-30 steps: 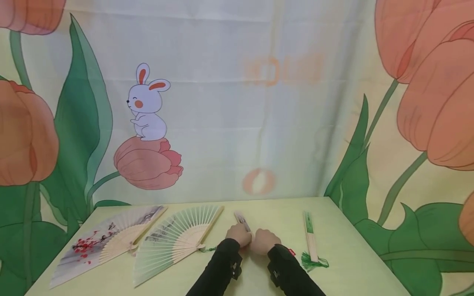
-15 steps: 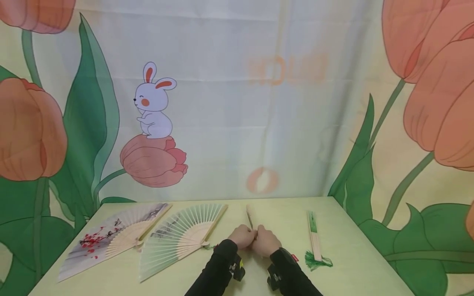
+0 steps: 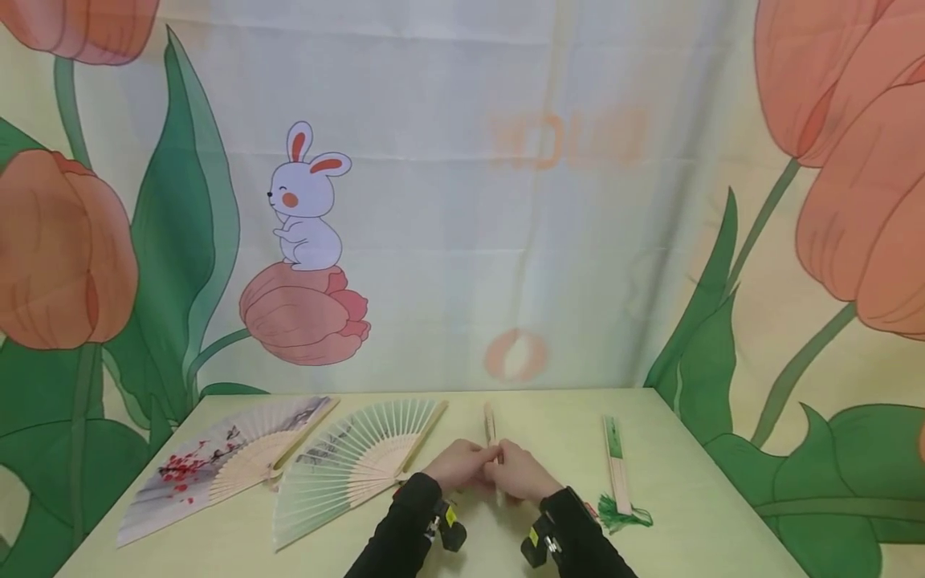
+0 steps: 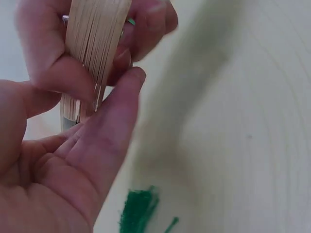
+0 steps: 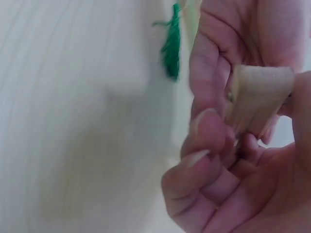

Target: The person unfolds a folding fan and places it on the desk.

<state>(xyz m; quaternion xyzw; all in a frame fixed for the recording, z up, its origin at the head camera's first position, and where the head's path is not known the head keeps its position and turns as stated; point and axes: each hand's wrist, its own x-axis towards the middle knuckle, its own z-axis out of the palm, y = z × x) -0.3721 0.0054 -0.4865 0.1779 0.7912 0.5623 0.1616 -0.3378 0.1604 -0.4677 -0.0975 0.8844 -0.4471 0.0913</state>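
Both hands hide the folded fan's [image 3: 490, 423] base; left hand [image 3: 454, 466] and right hand [image 3: 519, 472] fingers pinch its slats.

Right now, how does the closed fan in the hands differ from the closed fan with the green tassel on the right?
The closed pale bamboo fan in the hands is pinched at its base by the left hand and right hand; the closed bamboo fan with the green tassel lies untouched to their right. The held fan sits at the table's middle, the tasselled one nearer its right edge. Both are folded shut.
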